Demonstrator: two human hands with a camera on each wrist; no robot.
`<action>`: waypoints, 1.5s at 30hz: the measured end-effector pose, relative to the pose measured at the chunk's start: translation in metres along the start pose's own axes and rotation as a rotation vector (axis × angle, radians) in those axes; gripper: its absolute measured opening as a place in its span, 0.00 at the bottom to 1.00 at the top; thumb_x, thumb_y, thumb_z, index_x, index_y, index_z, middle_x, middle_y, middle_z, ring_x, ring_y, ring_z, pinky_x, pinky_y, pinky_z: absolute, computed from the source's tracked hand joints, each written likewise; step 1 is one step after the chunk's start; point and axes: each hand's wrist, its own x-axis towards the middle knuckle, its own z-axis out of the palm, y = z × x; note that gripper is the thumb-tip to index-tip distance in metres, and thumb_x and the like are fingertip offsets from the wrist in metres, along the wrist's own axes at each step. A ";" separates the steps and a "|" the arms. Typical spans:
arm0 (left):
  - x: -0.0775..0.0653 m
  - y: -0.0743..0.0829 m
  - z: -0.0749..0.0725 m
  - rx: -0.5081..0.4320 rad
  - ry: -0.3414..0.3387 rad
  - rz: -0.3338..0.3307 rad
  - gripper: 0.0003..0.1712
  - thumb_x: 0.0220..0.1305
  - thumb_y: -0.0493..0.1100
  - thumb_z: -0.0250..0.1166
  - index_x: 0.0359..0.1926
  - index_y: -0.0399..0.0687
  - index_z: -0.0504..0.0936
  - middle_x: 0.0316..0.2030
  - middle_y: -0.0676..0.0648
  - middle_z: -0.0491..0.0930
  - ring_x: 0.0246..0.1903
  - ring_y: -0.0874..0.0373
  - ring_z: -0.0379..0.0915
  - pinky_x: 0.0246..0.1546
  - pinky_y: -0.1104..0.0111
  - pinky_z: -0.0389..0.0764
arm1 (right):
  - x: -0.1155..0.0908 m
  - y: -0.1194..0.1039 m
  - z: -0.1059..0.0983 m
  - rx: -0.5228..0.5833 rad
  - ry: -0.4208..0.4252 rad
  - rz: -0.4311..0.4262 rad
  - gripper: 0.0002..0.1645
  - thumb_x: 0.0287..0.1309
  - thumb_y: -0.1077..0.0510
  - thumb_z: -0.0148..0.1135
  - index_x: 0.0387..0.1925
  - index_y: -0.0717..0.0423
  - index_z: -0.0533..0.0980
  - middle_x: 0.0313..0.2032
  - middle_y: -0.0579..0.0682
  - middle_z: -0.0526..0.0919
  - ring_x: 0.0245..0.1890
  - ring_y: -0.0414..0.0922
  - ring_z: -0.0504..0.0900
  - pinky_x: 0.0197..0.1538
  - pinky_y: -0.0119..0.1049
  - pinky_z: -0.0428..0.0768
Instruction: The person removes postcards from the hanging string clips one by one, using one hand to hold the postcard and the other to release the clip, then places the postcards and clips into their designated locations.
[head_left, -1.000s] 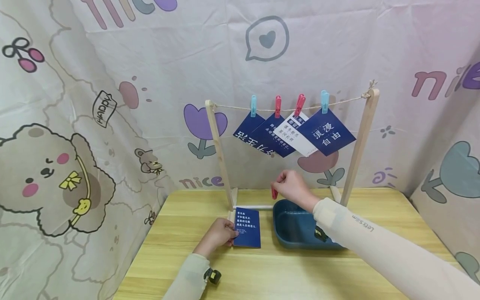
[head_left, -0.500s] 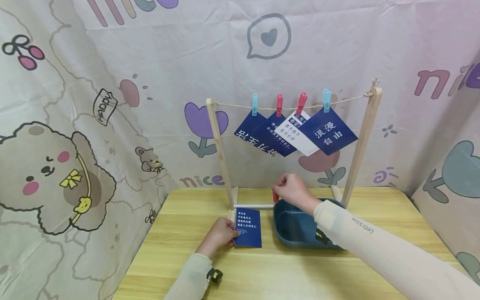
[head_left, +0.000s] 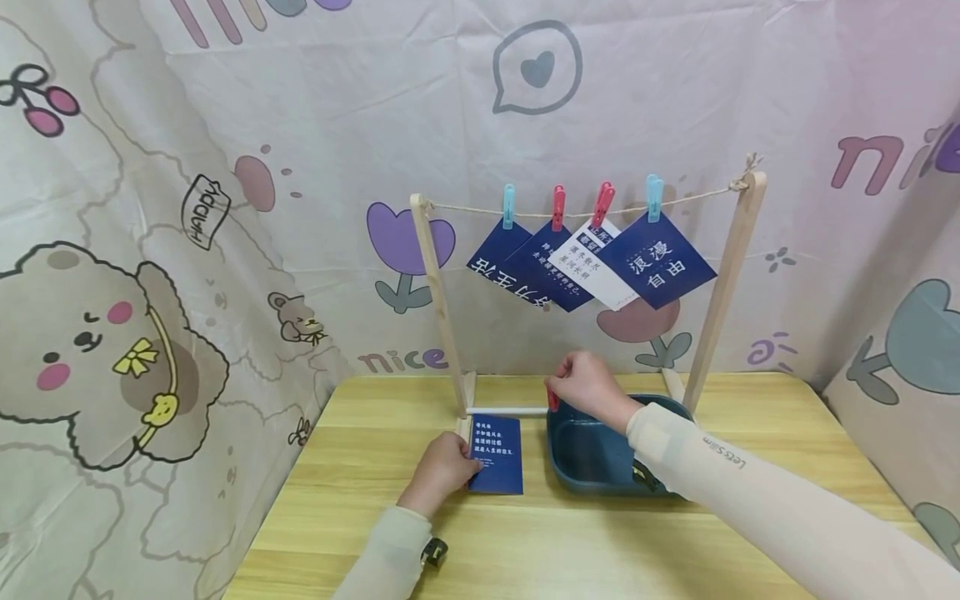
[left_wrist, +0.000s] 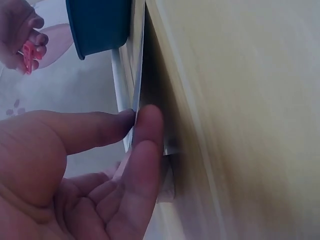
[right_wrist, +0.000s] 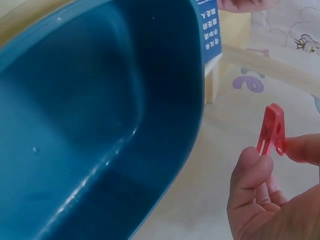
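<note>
My left hand (head_left: 441, 472) pinches the left edge of a blue card (head_left: 497, 454) printed with white characters. In the left wrist view the card shows edge-on, gripped between thumb (left_wrist: 95, 131) and forefinger, tilted a little off the wooden surface. A red clothespin (right_wrist: 272, 129) is held between the thumb and fingers of my right hand (head_left: 588, 387), over the left back rim of a dark blue basin (head_left: 581, 483). Above, three blue cards and a white card (head_left: 588, 271) hang from a twine line (head_left: 465, 209) by blue and red clothespins (head_left: 558, 208).
Two wooden posts (head_left: 722, 287) hold up the twine, with a white rod (head_left: 510, 411) low between them. The wooden table (head_left: 360, 467) meets a patterned cloth backdrop (head_left: 300, 167) at the back and sides. The basin stands inside the right post.
My right hand has sunk slightly with the red clothespin, toward the basin's rim. My left hand keeps its pinch on the card with barely any shift. The head view has moved slightly.
</note>
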 end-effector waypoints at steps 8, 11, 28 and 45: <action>-0.001 0.001 0.003 0.076 0.041 -0.012 0.20 0.62 0.40 0.80 0.26 0.44 0.75 0.25 0.46 0.76 0.27 0.52 0.74 0.27 0.65 0.75 | 0.000 0.002 0.005 -0.016 -0.011 0.002 0.12 0.71 0.54 0.70 0.35 0.59 0.81 0.30 0.52 0.88 0.29 0.47 0.81 0.31 0.36 0.79; -0.003 0.003 0.003 0.069 0.036 -0.020 0.19 0.63 0.39 0.79 0.27 0.43 0.75 0.25 0.45 0.76 0.25 0.52 0.75 0.24 0.65 0.76 | 0.001 0.002 0.006 -0.024 -0.013 0.005 0.13 0.70 0.54 0.71 0.36 0.60 0.80 0.30 0.52 0.87 0.29 0.48 0.81 0.31 0.35 0.79; -0.003 0.007 0.007 0.172 0.088 0.032 0.21 0.58 0.40 0.83 0.46 0.43 0.81 0.33 0.45 0.84 0.32 0.49 0.77 0.36 0.55 0.82 | 0.003 0.012 0.010 -0.061 -0.029 -0.018 0.13 0.68 0.56 0.69 0.29 0.58 0.80 0.25 0.50 0.85 0.24 0.46 0.78 0.28 0.35 0.75; -0.002 0.010 0.009 0.197 0.061 0.034 0.16 0.61 0.40 0.81 0.49 0.40 0.90 0.46 0.39 0.91 0.40 0.48 0.86 0.44 0.49 0.89 | 0.004 0.025 0.016 -0.143 -0.091 0.032 0.20 0.66 0.56 0.69 0.16 0.54 0.79 0.15 0.48 0.80 0.17 0.44 0.73 0.23 0.34 0.66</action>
